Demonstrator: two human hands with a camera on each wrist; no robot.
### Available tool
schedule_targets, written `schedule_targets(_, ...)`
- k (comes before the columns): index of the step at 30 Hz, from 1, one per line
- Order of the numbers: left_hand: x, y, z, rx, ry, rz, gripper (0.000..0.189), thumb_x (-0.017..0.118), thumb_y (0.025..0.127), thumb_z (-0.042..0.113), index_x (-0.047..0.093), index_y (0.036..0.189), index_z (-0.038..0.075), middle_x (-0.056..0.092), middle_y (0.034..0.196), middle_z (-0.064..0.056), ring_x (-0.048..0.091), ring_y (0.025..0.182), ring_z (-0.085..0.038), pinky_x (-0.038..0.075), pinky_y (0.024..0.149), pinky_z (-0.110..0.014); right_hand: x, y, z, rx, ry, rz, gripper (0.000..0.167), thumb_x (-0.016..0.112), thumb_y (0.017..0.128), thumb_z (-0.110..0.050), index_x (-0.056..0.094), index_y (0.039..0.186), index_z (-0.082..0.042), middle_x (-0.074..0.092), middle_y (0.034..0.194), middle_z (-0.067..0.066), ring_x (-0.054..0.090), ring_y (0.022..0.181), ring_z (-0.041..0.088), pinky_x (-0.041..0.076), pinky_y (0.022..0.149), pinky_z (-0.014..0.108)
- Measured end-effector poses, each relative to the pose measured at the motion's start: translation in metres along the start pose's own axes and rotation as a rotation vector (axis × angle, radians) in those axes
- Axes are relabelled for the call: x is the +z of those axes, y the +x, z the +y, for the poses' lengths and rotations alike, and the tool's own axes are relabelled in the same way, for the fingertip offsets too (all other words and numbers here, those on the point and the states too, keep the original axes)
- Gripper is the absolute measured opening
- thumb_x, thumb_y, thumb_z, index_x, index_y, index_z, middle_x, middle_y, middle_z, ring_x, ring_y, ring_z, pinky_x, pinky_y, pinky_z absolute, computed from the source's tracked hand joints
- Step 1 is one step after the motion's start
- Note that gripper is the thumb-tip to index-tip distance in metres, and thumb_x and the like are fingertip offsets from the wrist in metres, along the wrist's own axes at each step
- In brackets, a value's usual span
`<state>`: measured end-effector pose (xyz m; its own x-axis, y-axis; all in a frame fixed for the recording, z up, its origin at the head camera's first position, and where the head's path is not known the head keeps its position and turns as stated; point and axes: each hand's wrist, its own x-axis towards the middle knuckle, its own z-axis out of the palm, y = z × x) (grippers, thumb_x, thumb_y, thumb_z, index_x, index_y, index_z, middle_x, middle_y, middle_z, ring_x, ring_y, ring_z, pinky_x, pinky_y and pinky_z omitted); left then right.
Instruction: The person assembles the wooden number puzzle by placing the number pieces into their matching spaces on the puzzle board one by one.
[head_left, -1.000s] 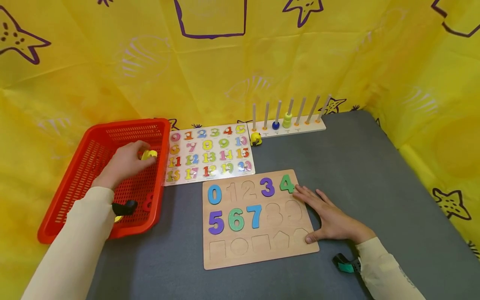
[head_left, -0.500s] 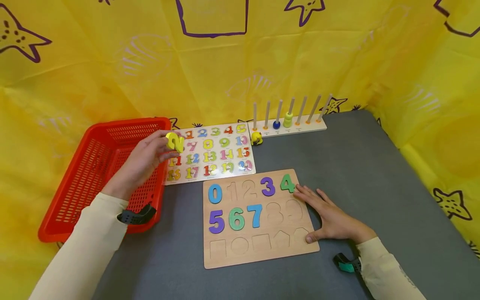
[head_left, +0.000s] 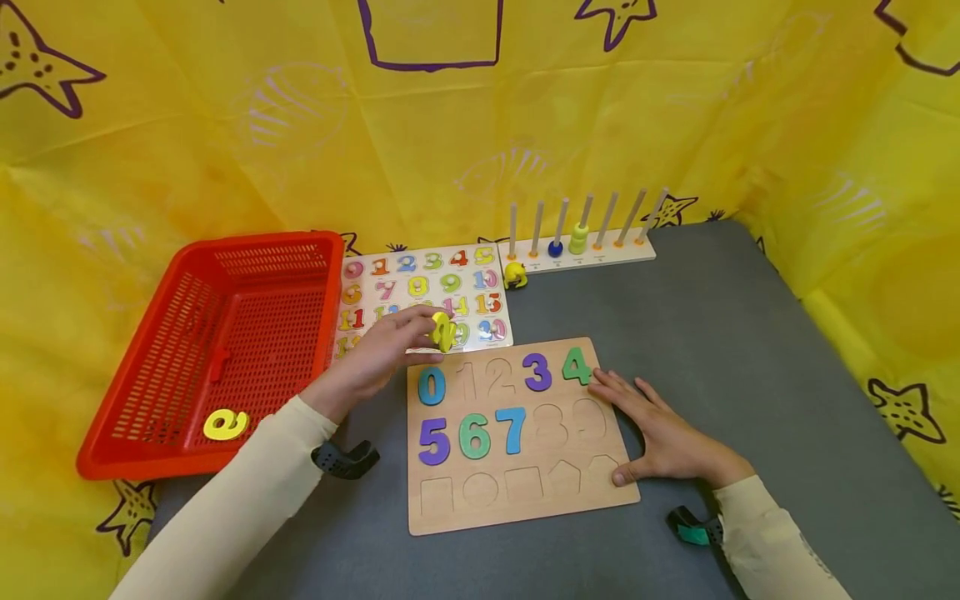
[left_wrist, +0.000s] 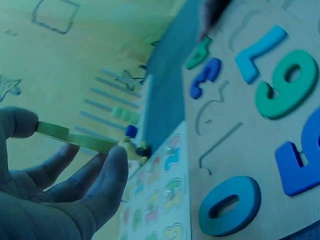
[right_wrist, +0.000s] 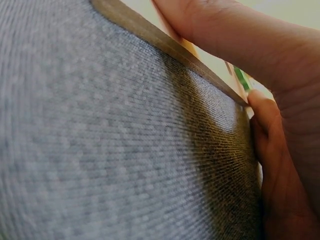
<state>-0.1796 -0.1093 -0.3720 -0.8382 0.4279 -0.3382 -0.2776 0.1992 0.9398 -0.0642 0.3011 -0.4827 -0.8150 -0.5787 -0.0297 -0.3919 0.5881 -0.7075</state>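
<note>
My left hand [head_left: 378, 354] pinches a yellow number 2 piece [head_left: 443, 332] between thumb and fingertips, above the top left part of the wooden number puzzle board [head_left: 517, 500]. In the left wrist view the yellow piece [left_wrist: 75, 138] shows edge-on, apart from the board. A blue 0 [head_left: 432, 386], purple 3 [head_left: 537, 372], green 4 [head_left: 577, 366], purple 5 [head_left: 434, 442], green 6 [head_left: 474, 436] and blue 7 [head_left: 512, 430] sit on the board. The outlines of 1, 2, 8, 9 and the shapes hold no pieces. My right hand [head_left: 667, 437] rests at the board's right edge, fingers extended.
At the left stands a red basket [head_left: 97, 450] with a yellow curved number piece [head_left: 226, 425] and a small red piece [head_left: 219, 364] inside. Behind the board lie a white number puzzle [head_left: 401, 354], a pegged counting stand [head_left: 637, 252] and a small yellow toy [head_left: 515, 275].
My left hand has lifted the yellow number 2 piece out of the red basket and carried it right, over the white puzzle to the wooden board. My right hand stays in place.
</note>
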Motion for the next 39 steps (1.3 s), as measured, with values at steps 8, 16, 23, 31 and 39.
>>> schedule_targets(8, 0.036, 0.017, -0.021, 0.295, 0.692, -0.041, 0.036, 0.068, 0.096, 0.024, 0.064, 0.13, 0.01, 0.065, 0.128, -0.005, 0.063, 0.109, -0.023, 0.054, 0.091, -0.04, 0.0, 0.0, 0.0, 0.007, 0.009, 0.001, 0.125, 0.093, 0.063, -0.053, 0.026, 0.162, -0.015, 0.013, 0.169, 0.01, 0.008, 0.154, 0.036, -0.007, 0.118, 0.057)
schedule_targets(16, 0.058, 0.032, -0.033, 0.425, 1.008, -0.104, 0.042, 0.075, 0.091, 0.021, 0.064, 0.129, 0.007, 0.062, 0.13, -0.008, 0.056, 0.117, -0.026, 0.049, 0.099, -0.037, 0.001, 0.0, 0.003, 0.002, -0.01, 0.004, 0.125, 0.092, 0.063, -0.056, 0.026, 0.161, -0.015, 0.012, 0.169, 0.01, 0.008, 0.154, 0.035, -0.008, 0.119, 0.055)
schedule_targets(23, 0.063, 0.041, -0.043, 0.448, 1.185, -0.231, 0.04, 0.07, 0.094, 0.023, 0.063, 0.133, 0.015, 0.056, 0.141, -0.006, 0.05, 0.128, -0.027, 0.044, 0.106, -0.039, 0.001, -0.001, 0.004, 0.007, -0.014, 0.003, 0.125, 0.091, 0.064, -0.058, 0.026, 0.161, -0.016, 0.012, 0.169, 0.009, 0.008, 0.154, 0.035, -0.007, 0.118, 0.058)
schedule_targets(31, 0.066, 0.04, -0.046, 0.527, 1.289, -0.365, 0.042, 0.066, 0.098, 0.029, 0.061, 0.137, 0.014, 0.053, 0.146, -0.009, 0.048, 0.134, -0.029, 0.039, 0.112, -0.04, -0.001, 0.0, 0.0, 0.011, -0.004, -0.005, 0.125, 0.091, 0.064, -0.056, 0.025, 0.162, -0.016, 0.012, 0.169, 0.009, 0.008, 0.154, 0.034, -0.007, 0.118, 0.057)
schedule_targets(39, 0.066, 0.039, -0.048, 0.549, 1.269, -0.391, 0.041, 0.053, 0.106, 0.025, 0.055, 0.144, 0.01, 0.052, 0.148, -0.009, 0.046, 0.138, -0.025, 0.034, 0.115, -0.037, 0.0, -0.001, 0.002, 0.007, -0.011, -0.007, 0.123, 0.091, 0.065, -0.055, 0.025, 0.162, -0.016, 0.012, 0.169, 0.009, 0.007, 0.154, 0.033, -0.007, 0.118, 0.057)
